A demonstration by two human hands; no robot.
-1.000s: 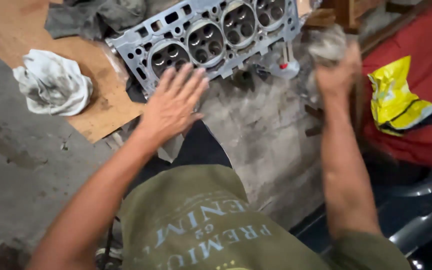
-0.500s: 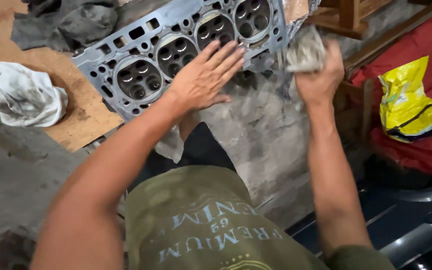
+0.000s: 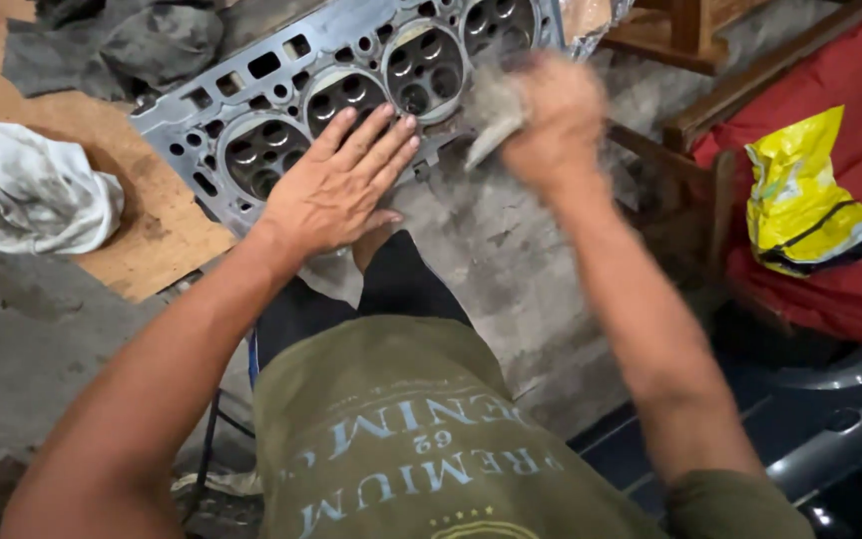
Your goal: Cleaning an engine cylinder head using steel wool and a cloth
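Note:
A grey metal cylinder head (image 3: 251, 95) with round combustion chambers lies flat at the top centre. My left hand (image 3: 336, 190) rests palm down on its near edge, fingers spread. My right hand (image 3: 551, 125), blurred by motion, grips a dirty grey rag (image 3: 491, 115) against the right end of the cylinder head.
A crumpled white cloth (image 3: 32, 195) lies on a brown board (image 3: 152, 240) at the left. Dark grey cloths (image 3: 122, 45) sit at the top left. A yellow bag (image 3: 805, 195) rests on red fabric (image 3: 850, 90) at the right, behind a wooden frame (image 3: 720, 90).
My right hand has swung the rag left onto the head's right end. My left hand has slid back and left along the near edge.

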